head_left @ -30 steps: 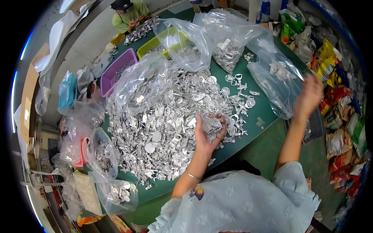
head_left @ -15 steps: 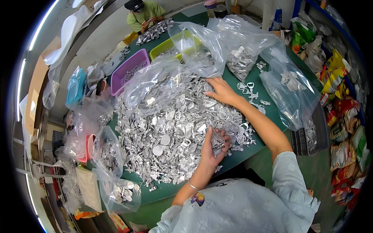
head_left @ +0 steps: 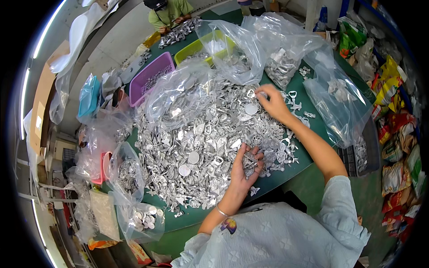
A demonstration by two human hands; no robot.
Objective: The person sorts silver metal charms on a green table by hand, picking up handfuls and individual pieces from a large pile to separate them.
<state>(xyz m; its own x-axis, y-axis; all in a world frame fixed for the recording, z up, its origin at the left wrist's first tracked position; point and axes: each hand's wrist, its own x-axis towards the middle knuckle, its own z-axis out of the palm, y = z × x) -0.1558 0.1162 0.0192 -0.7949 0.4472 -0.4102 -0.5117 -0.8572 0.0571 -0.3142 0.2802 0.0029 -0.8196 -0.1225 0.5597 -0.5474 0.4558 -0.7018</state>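
**Above a green table point(head_left: 316, 125), two bare hands held apart at a heap of silvery metal pieces point(head_left: 201, 154)**

From my head-level view, I look down on both of the person's hands. The left hand point(head_left: 243, 172) is palm up at the heap's near right edge, its fingers curled loosely around a few small metal pieces, thumb raised. The right hand point(head_left: 273, 103) reaches across to the heap's far right side, back of the hand upward, fingers bent and pointing left, near a bottle-opener shape. I cannot tell whether its fingertips grip anything.

The heap fills the middle of the table, its rim close to the near edge below the left hand. To the right I find bare green surface, between the scattered pieces and a flat clear bag point(head_left: 344, 116). Beyond the right hand stands a clear bag of metal parts point(head_left: 279, 69); the far left side is crowded by a purple tub point(head_left: 142, 75) and a lime-green tub point(head_left: 193, 47). A dark crate point(head_left: 374, 147) sits just off the table's right edge.

Printed packets point(head_left: 393, 165) in red, yellow and green line the far right; their lettering is too small for me to read.
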